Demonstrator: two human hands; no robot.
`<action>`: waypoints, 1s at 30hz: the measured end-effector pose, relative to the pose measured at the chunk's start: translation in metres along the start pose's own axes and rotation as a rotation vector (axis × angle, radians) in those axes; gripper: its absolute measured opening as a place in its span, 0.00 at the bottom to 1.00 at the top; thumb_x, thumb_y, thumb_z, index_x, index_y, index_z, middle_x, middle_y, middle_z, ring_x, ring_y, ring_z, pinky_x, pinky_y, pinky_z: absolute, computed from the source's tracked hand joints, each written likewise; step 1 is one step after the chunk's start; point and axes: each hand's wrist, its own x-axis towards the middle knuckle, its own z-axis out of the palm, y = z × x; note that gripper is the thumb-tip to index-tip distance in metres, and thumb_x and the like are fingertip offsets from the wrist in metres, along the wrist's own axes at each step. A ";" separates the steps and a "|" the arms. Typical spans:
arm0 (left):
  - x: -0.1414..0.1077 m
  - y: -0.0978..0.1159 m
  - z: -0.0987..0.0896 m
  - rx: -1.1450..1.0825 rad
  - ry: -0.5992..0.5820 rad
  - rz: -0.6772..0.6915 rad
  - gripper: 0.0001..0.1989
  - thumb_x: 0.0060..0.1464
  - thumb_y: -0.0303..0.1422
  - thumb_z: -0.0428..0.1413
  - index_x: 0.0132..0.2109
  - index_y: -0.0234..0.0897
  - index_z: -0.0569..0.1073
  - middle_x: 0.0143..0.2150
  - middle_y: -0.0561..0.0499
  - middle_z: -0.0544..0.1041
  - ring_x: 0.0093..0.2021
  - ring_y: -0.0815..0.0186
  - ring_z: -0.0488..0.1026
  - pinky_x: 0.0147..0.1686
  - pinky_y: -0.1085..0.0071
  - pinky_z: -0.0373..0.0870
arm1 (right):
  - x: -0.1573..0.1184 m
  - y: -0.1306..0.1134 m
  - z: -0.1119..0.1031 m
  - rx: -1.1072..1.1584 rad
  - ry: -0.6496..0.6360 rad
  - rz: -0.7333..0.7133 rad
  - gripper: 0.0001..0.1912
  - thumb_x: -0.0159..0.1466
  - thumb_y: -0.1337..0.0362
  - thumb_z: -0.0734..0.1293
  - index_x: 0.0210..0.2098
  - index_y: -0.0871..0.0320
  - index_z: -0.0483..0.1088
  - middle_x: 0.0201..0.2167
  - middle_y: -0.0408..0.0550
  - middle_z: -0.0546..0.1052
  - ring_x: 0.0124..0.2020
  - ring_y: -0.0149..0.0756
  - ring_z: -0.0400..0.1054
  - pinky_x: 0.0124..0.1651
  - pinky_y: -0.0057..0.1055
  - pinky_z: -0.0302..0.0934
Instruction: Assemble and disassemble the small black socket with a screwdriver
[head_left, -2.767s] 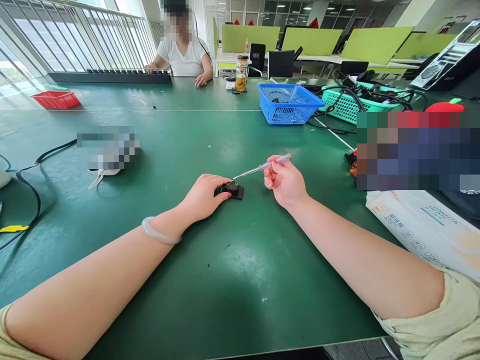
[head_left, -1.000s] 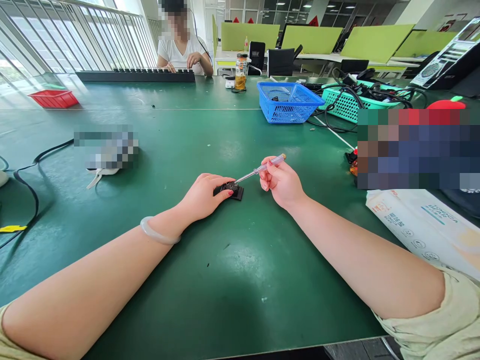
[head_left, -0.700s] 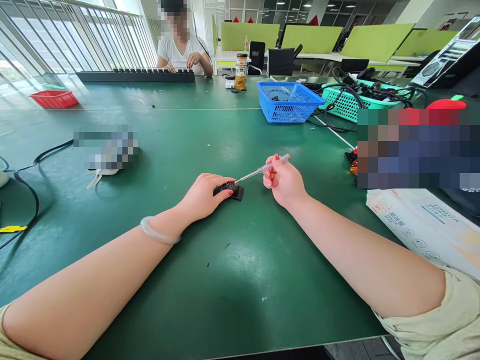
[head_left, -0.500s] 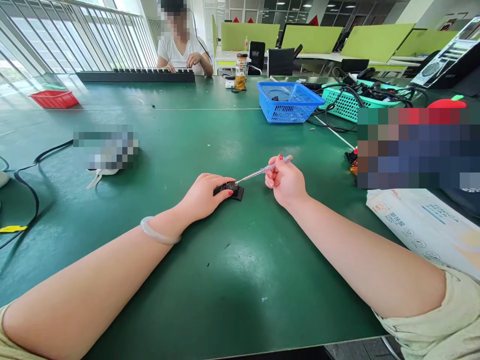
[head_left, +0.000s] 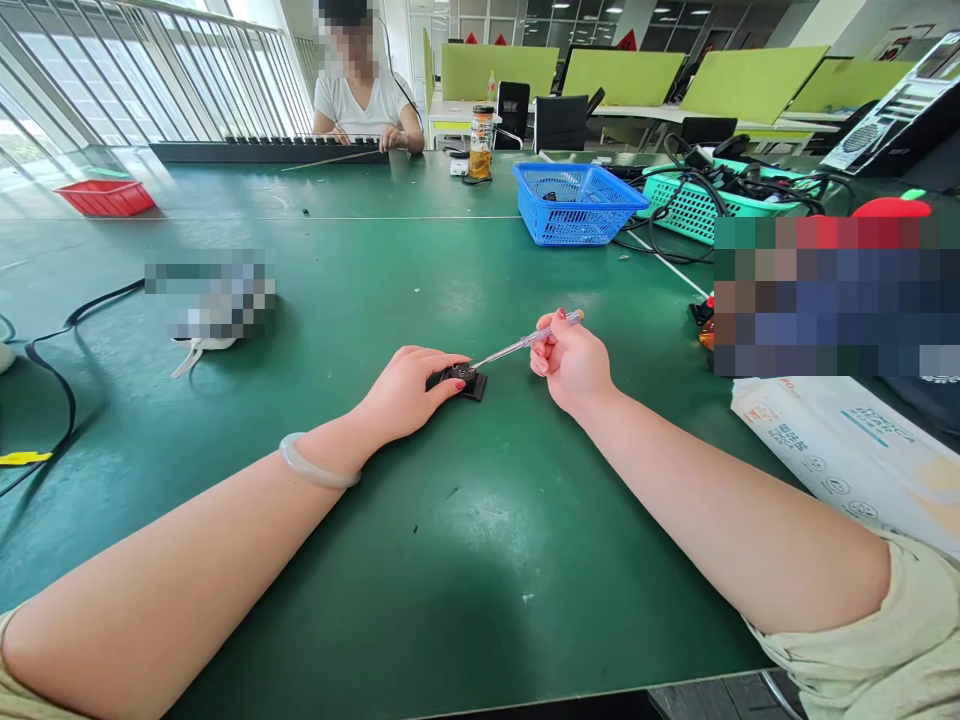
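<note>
A small black device (head_left: 471, 383) rests on the green table (head_left: 480, 600) in the middle of the view. My left hand (head_left: 416, 390) grips it from the left, thumb at the near side and fingers over the far side, which hides its left part. My right hand (head_left: 571, 362) is closed around the clear handle of a screwdriver (head_left: 517, 346). The thin metal shaft slants down to the left, and its tip meets the top of the black device beside my left fingertips.
Farther back stand a blue basket (head_left: 581, 205), a teal basket (head_left: 679, 205) full of cables, a jar (head_left: 481, 145) and a red tray (head_left: 106, 198). A white package (head_left: 840, 450) lies at the right. Across the table a person (head_left: 367, 105) sits by a long black strip (head_left: 262, 153).
Both my hands and the screwdriver have stayed in place. The person's hand across the table has moved slightly down, and a thin stick now shows in front of the long black strip.
</note>
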 end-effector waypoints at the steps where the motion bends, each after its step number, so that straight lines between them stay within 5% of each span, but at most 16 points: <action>1: 0.000 0.000 0.000 -0.001 0.002 0.000 0.22 0.62 0.43 0.52 0.59 0.44 0.77 0.56 0.48 0.79 0.61 0.52 0.67 0.65 0.55 0.63 | 0.000 0.000 0.000 -0.004 -0.013 0.003 0.21 0.64 0.46 0.70 0.28 0.56 0.65 0.17 0.38 0.63 0.16 0.26 0.54 0.19 0.25 0.49; 12: -0.001 -0.002 0.001 -0.008 0.003 -0.005 0.22 0.62 0.43 0.52 0.59 0.45 0.77 0.55 0.49 0.79 0.61 0.52 0.67 0.65 0.55 0.63 | -0.003 -0.005 0.004 -0.035 -0.033 0.065 0.19 0.64 0.49 0.71 0.29 0.56 0.66 0.17 0.39 0.66 0.16 0.26 0.57 0.20 0.25 0.52; 22: 0.000 -0.001 0.002 -0.004 0.000 -0.011 0.21 0.62 0.42 0.53 0.58 0.45 0.77 0.55 0.50 0.80 0.60 0.52 0.67 0.65 0.56 0.63 | -0.003 -0.004 0.005 -0.104 -0.096 0.050 0.26 0.58 0.41 0.74 0.28 0.57 0.67 0.18 0.39 0.67 0.16 0.25 0.58 0.19 0.26 0.52; 30: 0.000 0.001 0.001 0.001 -0.004 -0.010 0.21 0.62 0.42 0.52 0.58 0.44 0.77 0.55 0.49 0.80 0.60 0.52 0.68 0.65 0.55 0.64 | -0.002 -0.003 0.005 -0.041 0.005 0.035 0.24 0.59 0.44 0.74 0.28 0.57 0.67 0.16 0.37 0.64 0.16 0.24 0.55 0.19 0.25 0.50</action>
